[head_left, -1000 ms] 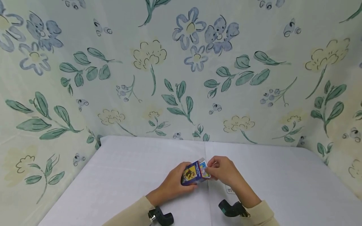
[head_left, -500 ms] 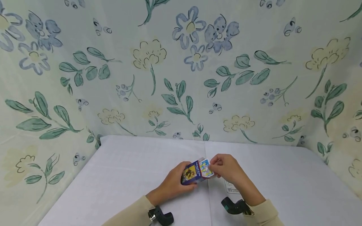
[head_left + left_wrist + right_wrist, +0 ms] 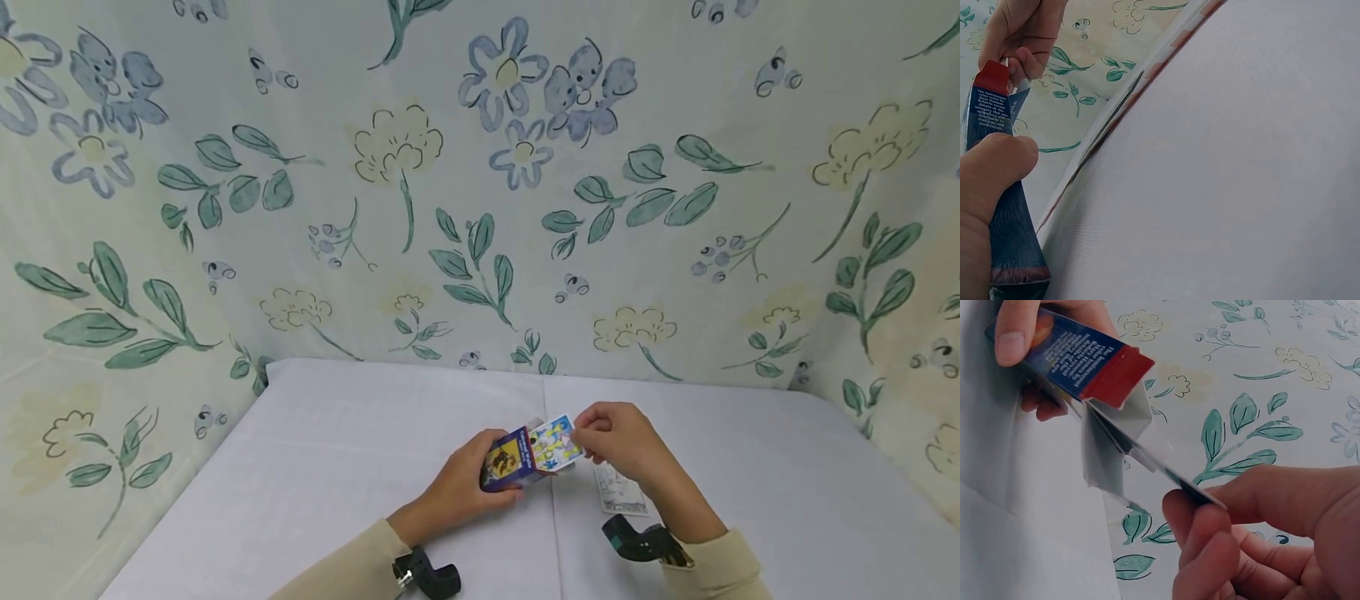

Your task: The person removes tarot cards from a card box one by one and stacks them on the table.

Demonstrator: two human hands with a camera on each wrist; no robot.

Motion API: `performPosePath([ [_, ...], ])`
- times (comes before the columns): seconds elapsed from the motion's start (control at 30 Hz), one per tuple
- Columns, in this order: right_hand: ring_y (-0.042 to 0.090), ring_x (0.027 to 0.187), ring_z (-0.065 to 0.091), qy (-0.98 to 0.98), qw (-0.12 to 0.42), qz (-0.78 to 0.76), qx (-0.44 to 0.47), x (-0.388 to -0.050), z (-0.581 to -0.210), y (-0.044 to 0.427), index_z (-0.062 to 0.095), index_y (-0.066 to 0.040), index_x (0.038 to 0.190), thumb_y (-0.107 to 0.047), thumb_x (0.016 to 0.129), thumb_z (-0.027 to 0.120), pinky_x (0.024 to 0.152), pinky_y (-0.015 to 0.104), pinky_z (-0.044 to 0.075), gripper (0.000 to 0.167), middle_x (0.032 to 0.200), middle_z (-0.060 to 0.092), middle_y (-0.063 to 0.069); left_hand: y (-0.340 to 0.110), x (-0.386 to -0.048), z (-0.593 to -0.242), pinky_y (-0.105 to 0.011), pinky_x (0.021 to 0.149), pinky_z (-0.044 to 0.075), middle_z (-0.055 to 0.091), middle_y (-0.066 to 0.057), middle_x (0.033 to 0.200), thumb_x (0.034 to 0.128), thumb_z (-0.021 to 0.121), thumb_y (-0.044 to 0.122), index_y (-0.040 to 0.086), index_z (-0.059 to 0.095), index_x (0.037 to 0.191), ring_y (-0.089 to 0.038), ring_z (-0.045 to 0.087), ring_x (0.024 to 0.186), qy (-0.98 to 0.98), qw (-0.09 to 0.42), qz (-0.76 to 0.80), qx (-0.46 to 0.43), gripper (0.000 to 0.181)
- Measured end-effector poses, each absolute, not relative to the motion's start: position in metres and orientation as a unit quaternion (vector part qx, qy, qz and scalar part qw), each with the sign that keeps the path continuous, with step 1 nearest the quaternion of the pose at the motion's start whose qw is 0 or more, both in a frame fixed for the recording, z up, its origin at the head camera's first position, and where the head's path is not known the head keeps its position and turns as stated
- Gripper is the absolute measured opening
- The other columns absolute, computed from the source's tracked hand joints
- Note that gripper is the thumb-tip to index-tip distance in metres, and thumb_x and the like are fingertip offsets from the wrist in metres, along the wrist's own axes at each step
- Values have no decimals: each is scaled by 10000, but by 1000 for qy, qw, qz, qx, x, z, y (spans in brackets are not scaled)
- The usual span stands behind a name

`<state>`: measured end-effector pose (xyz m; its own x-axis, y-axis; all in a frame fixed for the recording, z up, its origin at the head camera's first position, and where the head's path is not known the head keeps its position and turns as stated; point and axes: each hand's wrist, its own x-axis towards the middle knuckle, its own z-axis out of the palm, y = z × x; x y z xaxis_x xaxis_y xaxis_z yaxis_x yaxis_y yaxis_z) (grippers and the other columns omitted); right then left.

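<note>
My left hand [image 3: 461, 483] grips a small dark blue card box [image 3: 506, 461], thumb along one side, with its end tilted up to the right. In the right wrist view the box [image 3: 1079, 359] has its red-edged end and white flaps standing open. A colourful card [image 3: 555, 442] sticks partly out of that end. My right hand [image 3: 618, 442] pinches the card's outer edge between thumb and fingers. Seen edge-on in the right wrist view, the card [image 3: 1179, 478] runs from the box to my fingertips. What else the box holds is hidden.
On the white-covered table [image 3: 337, 450] a pale printed card [image 3: 621, 490] lies beneath my right forearm, partly covered by it. A floral cloth [image 3: 480, 208] hangs behind the table and at the sides. Black wrist cameras [image 3: 641, 540] sit at both cuffs.
My right hand has moved up and to the right, drawing the card further out of the box. More of the card on the table shows. The left hand and box have stayed put.
</note>
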<state>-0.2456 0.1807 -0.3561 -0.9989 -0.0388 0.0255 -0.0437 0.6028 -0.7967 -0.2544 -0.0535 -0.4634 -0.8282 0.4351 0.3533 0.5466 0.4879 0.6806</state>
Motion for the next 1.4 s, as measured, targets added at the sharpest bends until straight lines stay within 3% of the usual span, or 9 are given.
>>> performPosePath([
  [1.4, 230, 688, 587, -892, 13, 452, 24, -247, -341, 223, 631, 39, 1034, -163, 906, 629, 588, 294, 502, 239, 815, 682, 81, -53, -254, -463, -258, 878, 468, 535, 67, 1213, 798, 771, 404, 209, 411, 1362, -54, 519, 1032, -856, 60, -428, -282, 697],
])
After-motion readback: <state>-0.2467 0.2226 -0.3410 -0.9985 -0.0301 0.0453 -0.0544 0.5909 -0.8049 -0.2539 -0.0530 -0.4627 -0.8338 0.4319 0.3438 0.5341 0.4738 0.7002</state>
